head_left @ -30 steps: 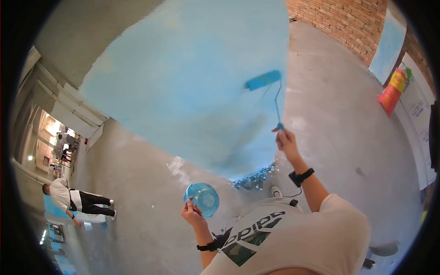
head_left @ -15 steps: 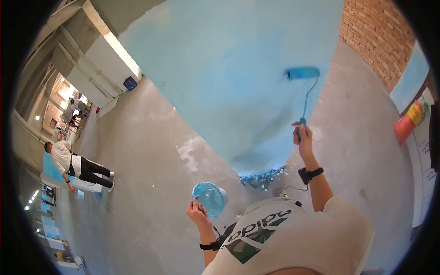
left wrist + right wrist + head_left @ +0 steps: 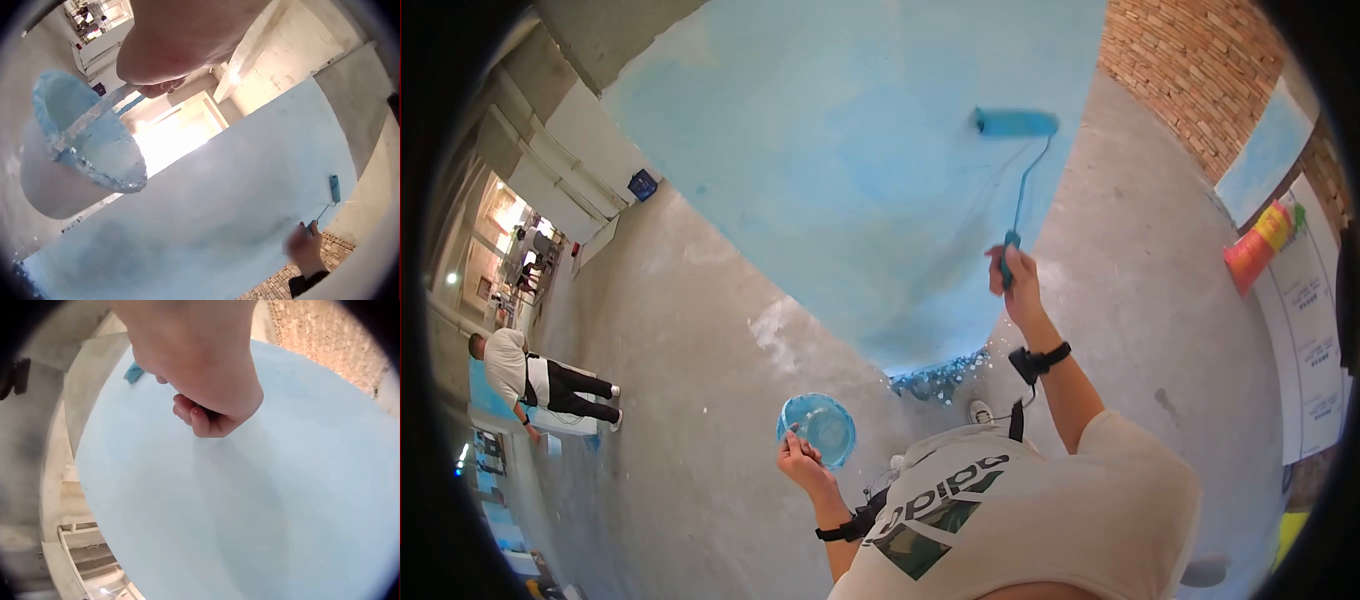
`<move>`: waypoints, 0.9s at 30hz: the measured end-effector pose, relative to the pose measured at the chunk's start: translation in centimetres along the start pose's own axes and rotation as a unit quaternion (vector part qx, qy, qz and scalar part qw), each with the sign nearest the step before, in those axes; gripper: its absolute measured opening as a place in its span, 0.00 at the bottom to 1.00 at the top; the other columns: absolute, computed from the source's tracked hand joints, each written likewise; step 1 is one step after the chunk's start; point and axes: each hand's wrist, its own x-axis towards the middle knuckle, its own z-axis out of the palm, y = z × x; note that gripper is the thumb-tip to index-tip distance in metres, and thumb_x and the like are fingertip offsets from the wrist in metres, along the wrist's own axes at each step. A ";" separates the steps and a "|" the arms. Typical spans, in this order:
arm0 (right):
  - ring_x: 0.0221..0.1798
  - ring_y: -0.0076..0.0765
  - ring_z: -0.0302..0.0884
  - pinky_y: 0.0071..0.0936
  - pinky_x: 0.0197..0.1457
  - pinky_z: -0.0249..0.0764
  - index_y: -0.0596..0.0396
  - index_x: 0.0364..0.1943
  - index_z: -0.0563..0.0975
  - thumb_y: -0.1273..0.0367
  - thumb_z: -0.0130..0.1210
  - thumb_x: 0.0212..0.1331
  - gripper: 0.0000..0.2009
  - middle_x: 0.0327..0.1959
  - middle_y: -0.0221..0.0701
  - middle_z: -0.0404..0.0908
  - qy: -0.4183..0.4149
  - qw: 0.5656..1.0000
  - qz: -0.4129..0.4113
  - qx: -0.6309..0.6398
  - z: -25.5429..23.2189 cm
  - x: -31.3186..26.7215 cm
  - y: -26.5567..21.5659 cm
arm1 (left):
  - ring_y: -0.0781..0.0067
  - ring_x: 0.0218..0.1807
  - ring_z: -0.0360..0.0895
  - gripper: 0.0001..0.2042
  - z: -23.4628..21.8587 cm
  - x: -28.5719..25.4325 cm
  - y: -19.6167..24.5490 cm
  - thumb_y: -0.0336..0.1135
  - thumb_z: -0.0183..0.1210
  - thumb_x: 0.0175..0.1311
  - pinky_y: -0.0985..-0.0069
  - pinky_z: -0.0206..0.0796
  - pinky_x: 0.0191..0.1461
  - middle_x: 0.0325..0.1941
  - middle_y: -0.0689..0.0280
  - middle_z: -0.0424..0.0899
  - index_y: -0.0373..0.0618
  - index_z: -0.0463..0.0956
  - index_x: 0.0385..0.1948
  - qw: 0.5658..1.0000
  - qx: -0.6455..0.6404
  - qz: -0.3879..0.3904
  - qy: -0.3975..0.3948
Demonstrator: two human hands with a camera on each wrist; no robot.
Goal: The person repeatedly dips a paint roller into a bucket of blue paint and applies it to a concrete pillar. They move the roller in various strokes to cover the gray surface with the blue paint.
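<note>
My right hand [image 3: 1022, 287] grips the dark teal handle of a paint roller [image 3: 1015, 123], its fingers curled around it. The roller's blue sleeve lies against a large light-blue painted wall [image 3: 830, 190], near its right edge. In the left wrist view the roller [image 3: 335, 189] shows small at the right. My left hand [image 3: 803, 465] holds a paint-smeared bucket [image 3: 832, 432] by its handle, low and to the left. The left wrist view shows the bucket [image 3: 53, 172] tilted, with blue paint coating its rim and inside. My right hand [image 3: 200, 381] hides most of the roller in its wrist view.
Blue and white paint spots [image 3: 945, 378] mark the floor by the wall's foot. Another person [image 3: 530, 365] bends over at the far left. A red and yellow bag [image 3: 1258, 248] leans by a white board [image 3: 1308, 330] on the right, near a brick wall [image 3: 1200, 80].
The roller has moved upward on the wall over the last second, with my right hand following. The head view has swung about; my left hand still holds the bucket.
</note>
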 end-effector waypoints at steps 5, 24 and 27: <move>0.16 0.21 0.59 0.21 0.20 0.56 0.59 0.34 0.74 0.53 0.48 0.72 0.21 0.17 0.25 0.65 -0.022 0.993 -0.095 0.071 4.0 3.8 -1.8 | 0.89 0.16 0.51 0.10 -1.2 -0.7 0.8 0.33 0.52 0.73 0.84 0.42 0.18 0.16 0.78 0.59 0.35 0.78 0.37 1.000 0.000 0.002 -0.005; 0.15 0.19 0.62 0.19 0.20 0.57 0.56 0.27 0.74 0.51 0.47 0.72 0.22 0.15 0.24 0.67 0.007 0.987 0.051 -0.153 -6.3 -5.8 12.9 | 0.89 0.16 0.52 0.10 -4.4 -0.4 -0.6 0.33 0.52 0.73 0.84 0.43 0.18 0.16 0.78 0.60 0.35 0.78 0.37 1.000 0.008 0.011 0.025; 0.15 0.19 0.62 0.18 0.20 0.57 0.59 0.30 0.76 0.52 0.49 0.71 0.22 0.15 0.24 0.68 0.000 0.985 0.000 -0.170 -3.3 -4.3 8.5 | 0.89 0.16 0.52 0.11 -3.5 -0.2 -0.1 0.34 0.51 0.74 0.84 0.43 0.18 0.16 0.77 0.60 0.35 0.78 0.37 1.000 0.010 0.005 0.018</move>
